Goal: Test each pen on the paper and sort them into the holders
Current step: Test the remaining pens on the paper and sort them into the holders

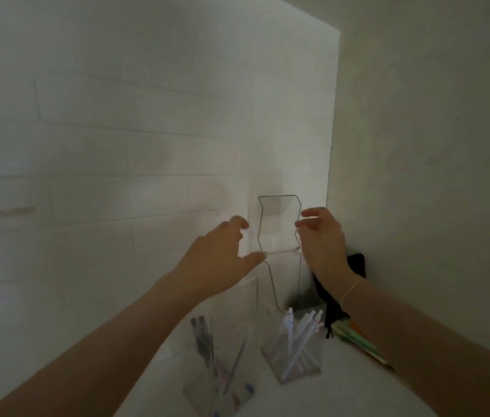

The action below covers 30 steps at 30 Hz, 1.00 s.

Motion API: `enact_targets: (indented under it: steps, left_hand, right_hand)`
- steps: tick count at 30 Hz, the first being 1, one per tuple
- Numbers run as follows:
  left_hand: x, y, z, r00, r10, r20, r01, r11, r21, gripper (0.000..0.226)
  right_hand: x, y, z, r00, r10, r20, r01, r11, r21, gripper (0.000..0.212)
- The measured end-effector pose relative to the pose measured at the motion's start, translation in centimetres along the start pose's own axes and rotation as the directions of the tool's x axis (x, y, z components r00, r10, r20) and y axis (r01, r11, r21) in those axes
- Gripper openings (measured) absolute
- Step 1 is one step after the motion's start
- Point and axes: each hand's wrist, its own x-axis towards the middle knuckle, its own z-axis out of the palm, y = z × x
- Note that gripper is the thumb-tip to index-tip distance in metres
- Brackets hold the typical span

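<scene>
Both hands are raised at a clear stand (279, 233) against the wall. Left hand (222, 260) touches its left edge, fingers relaxed. Right hand (321, 236) pinches its right edge. Two pen holders (293, 353) stand on the worktop (358, 386) below.

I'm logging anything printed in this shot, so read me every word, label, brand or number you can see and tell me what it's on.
None can be read.
Pens in the left clear holder: too blurred to show any print.
White pens in the right clear holder: no legible marking.
Coloured sheets by the right arm: no text visible.
Black object against the wall: no label visible.
Clear acrylic stand between the hands: blank.
</scene>
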Motion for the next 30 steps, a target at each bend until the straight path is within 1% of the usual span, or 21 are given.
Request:
enact_targets:
  steps: [1,2,3,4,6,7,8,9,11,12,14,16,18,19,20,22,24,25,26,27,30]
  left_hand:
    - [1.8,0.5,0.3,0.998,-0.067,0.008,0.067,0.993,-0.092,0.07]
    - [3.7,0.8,0.7,0.991,-0.129,0.019,0.131,0.973,-0.19,0.077]
    - [5.6,1.2,1.1,0.981,-0.194,0.03,0.195,0.94,-0.279,0.082]
    - [7.3,1.4,1.5,0.964,-0.259,0.05,0.26,0.899,-0.352,0.084]
    - [10.6,1.6,2.3,0.922,-0.373,0.103,0.376,0.802,-0.465,0.085]
    - [11.9,1.7,2.8,0.903,-0.412,0.125,0.415,0.758,-0.503,0.083]
    - [12.8,1.8,3.2,0.889,-0.436,0.139,0.44,0.73,-0.523,0.08]
    - [13.5,1.9,3.7,0.884,-0.446,0.14,0.447,0.722,-0.528,0.075]
    - [13.9,2.1,4.4,0.902,-0.42,0.103,0.412,0.76,-0.503,0.06]
    - [13.7,2.1,4.7,0.919,-0.389,0.065,0.369,0.789,-0.49,0.052]
    - [12.5,2.0,4.8,0.949,-0.313,-0.016,0.263,0.823,-0.504,0.041]
    - [11.0,1.6,4.5,0.974,-0.223,-0.031,0.163,0.796,-0.583,0.032]
    - [9.6,1.2,3.9,0.991,-0.127,0.031,0.118,0.761,-0.637,0.022]
    - [8.8,1.2,3.5,0.993,-0.076,0.085,0.112,0.78,-0.616,0.023]
    - [8.1,1.3,3.4,0.99,-0.029,0.14,0.105,0.812,-0.575,0.03]
    - [6.8,1.7,3.7,0.969,0.056,0.24,0.056,0.899,-0.434,0.062]
    - [5.7,2.3,5.0,0.941,0.099,0.322,-0.04,0.982,-0.184,0.094]
    - [5.2,2.6,6.0,0.934,0.109,0.34,-0.104,0.994,-0.033,0.103]
    - [4.8,2.9,7.0,0.933,0.124,0.338,-0.169,0.98,0.106,0.104]
    - [4.5,3.1,7.8,0.935,0.141,0.324,-0.218,0.952,0.217,0.1]
    - [4.0,3.2,9.0,0.94,0.168,0.297,-0.29,0.85,0.439,0.077]
  right_hand:
    - [1.8,-0.2,-0.7,0.998,0.026,-0.056,-0.029,0.998,-0.052,0.019]
    - [3.3,-0.4,-1.1,0.994,0.083,-0.064,-0.088,0.993,-0.08,0.015]
    - [4.7,-0.4,-1.4,0.988,0.154,-0.027,-0.156,0.983,-0.101,0.009]
    - [5.8,-0.4,-1.5,0.974,0.224,0.032,-0.218,0.968,-0.125,0.009]
    - [7.3,-0.2,-1.3,0.927,0.332,0.172,-0.298,0.934,-0.198,0.032]
    - [7.7,0.0,-1.2,0.9,0.369,0.232,-0.326,0.923,-0.205,0.048]
    - [7.9,0.0,-0.9,0.869,0.406,0.283,-0.362,0.912,-0.195,0.063]
    - [8.1,0.1,-0.7,0.84,0.43,0.331,-0.395,0.903,-0.169,0.071]
    - [8.4,0.1,-0.1,0.812,0.443,0.381,-0.437,0.893,-0.106,0.077]
    - [8.5,0.0,0.1,0.816,0.441,0.373,-0.45,0.89,-0.07,0.077]
    - [8.5,0.2,0.1,0.857,0.409,0.312,-0.428,0.904,-0.011,0.071]
    - [7.8,0.6,-0.4,0.906,0.347,0.244,-0.368,0.929,0.043,0.054]
    - [6.5,1.2,-1.7,0.931,0.278,0.235,-0.316,0.937,0.146,0.031]
    - [5.7,1.5,-2.6,0.939,0.239,0.247,-0.289,0.938,0.19,0.024]
    - [4.8,2.0,-3.5,0.946,0.2,0.254,-0.253,0.947,0.2,0.022]
    - [3.1,3.0,-5.0,0.96,0.12,0.255,-0.17,0.968,0.184,0.025]
    - [1.3,4.3,-5.9,0.967,0.088,0.24,-0.132,0.976,0.174,0.029]
    - [0.6,5.0,-6.1,0.97,0.084,0.229,-0.122,0.98,0.155,0.031]
    - [0.0,5.7,-6.0,0.972,0.086,0.217,-0.115,0.986,0.122,0.033]
    - [-0.4,6.2,-6.0,0.973,0.093,0.211,-0.118,0.987,0.107,0.034]
    - [-1.1,8.1,-5.5,0.977,0.11,0.185,-0.127,0.989,0.08,0.036]
